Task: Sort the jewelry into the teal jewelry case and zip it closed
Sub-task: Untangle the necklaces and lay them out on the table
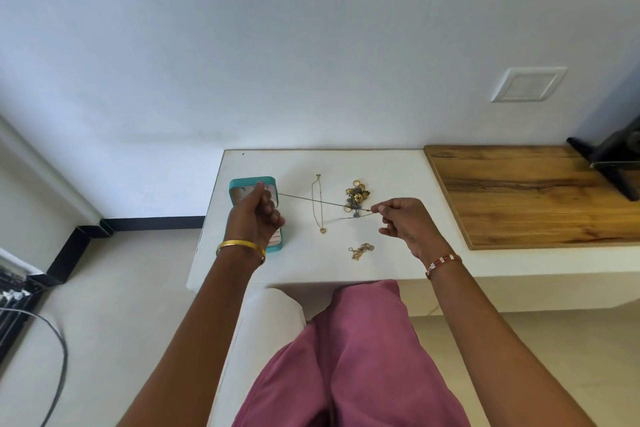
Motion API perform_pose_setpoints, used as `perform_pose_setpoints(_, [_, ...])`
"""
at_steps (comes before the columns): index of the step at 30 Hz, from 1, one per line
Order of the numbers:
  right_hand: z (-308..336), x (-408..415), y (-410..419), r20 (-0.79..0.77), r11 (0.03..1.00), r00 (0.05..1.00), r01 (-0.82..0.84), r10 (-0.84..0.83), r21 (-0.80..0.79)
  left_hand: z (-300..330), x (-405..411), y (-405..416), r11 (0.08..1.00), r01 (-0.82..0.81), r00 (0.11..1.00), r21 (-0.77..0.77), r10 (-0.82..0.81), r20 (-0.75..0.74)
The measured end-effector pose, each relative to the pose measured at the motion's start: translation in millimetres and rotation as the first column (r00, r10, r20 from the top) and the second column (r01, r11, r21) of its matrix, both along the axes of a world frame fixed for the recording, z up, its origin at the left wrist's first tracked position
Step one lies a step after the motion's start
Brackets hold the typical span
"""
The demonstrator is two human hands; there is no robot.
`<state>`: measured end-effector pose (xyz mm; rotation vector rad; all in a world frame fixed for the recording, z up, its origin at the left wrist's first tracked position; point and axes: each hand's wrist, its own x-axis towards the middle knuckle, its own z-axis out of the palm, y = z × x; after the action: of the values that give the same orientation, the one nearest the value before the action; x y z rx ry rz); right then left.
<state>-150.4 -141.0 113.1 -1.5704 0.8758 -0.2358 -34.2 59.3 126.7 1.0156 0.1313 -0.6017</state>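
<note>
Hands stretch a thin chain (325, 205) taut above the white table (304, 267), and the stretch looks deliberate: a necklace kept straight is less apt to knot as it goes into the case. The left hand (254, 218) hangs over the open teal jewelry case (252, 181), which sits near the table's left edge, its fingers curled with one end of the chain pinched near the case's far end; exactly which fingertips hold it I cannot tell. The right hand (405, 222) pinches the other end between thumb and forefinger, the remaining fingers loosely bent, over the middle of the table toward its right side. Under the chain lies a second necklace with a small heart pendant (322, 230), running from far to near and crossing the line of the taut one, though apparently apart from it. A heap of rings and earrings (358, 196) rests toward the far edge, just beyond the right hand, and a small gold bracelet (362, 250) lies nearer the front edge. Most pieces are still outside, so the sorting seems early, and the zip is not yet closed.
</note>
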Motion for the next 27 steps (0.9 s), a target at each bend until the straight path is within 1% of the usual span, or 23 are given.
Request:
perform_pose_setpoints(5, [-35.3,4.3,9.9,-0.058,0.996,0.998,-0.007,0.002,-0.086,17.9,-5.6,-8.0,0.998,0.070,0.992,-0.005,-0.069,0.104])
perform_pose_setpoints(7, [-44.8,7.0,15.4,-0.077,0.994,0.997,-0.012,0.004,-0.107,24.9,-9.3,-14.1,0.992,0.124,0.973,0.031,-0.128,0.194])
perform_pose_setpoints(9, [-50.6,8.4,19.2,-0.091,0.994,0.996,-0.021,0.011,-0.105,31.2,-11.2,-18.5,0.971,0.162,0.905,0.178,-0.218,0.365])
perform_pose_setpoints(11, [-52.7,8.7,23.1,-0.107,0.994,0.994,-0.040,0.029,-0.103,38.4,-11.2,-21.6,0.903,0.179,0.779,0.390,-0.372,0.505])
perform_pose_setpoints(12, [-52.3,8.9,25.2,-0.115,0.994,0.993,-0.053,0.041,-0.101,41.7,-10.7,-23.9,0.857,0.188,0.718,0.479,-0.453,0.528])
perform_pose_setpoints(13, [-51.0,9.2,27.5,-0.122,0.992,0.991,-0.069,0.057,-0.101,44.1,-9.9,-26.5,0.812,0.202,0.670,0.548,-0.523,0.528])
perform_pose_setpoints(15, [-44.7,10.7,31.9,-0.126,0.990,0.988,-0.103,0.090,-0.097,47.1,-8.3,-32.5,0.740,0.215,0.606,0.637,-0.613,0.508])
perform_pose_setpoints(16, [-38.9,11.8,34.4,-0.111,0.990,0.988,-0.117,0.108,-0.083,47.3,-7.7,-35.4,0.712,0.211,0.585,0.669,-0.641,0.497])
perform_pose_setpoints(18, [-23.1,14.8,40.0,-0.027,0.986,0.988,-0.154,0.152,-0.061,46.0,-5.9,-39.0,0.659,0.196,0.550,0.726,-0.687,0.476])
perform_pose_setpoints(20, [-4.9,17.9,45.9,0.087,0.976,0.973,-0.210,0.215,-0.062,43.3,-3.3,-40.2,0.618,0.184,0.528,0.765,-0.718,0.453])
perform_pose_setpoints(22, [10.4,21.8,50.5,0.166,0.966,0.952,-0.254,0.258,-0.049,39.5,-0.7,-38.6,0.587,0.168,0.515,0.792,-0.737,0.437])
perform_pose_setpoints(24, [20.2,26.0,53.8,0.183,0.955,0.937,-0.290,0.297,-0.060,35.7,1.3,-35.2,0.565,0.157,0.515,0.810,-0.746,0.421])
perform_pose_setpoints(27, [25.5,30.7,57.7,0.173,0.938,0.923,-0.334,0.345,-0.090,32.1,5.1,-30.3,0.558,0.152,0.531,0.816,-0.742,0.409])
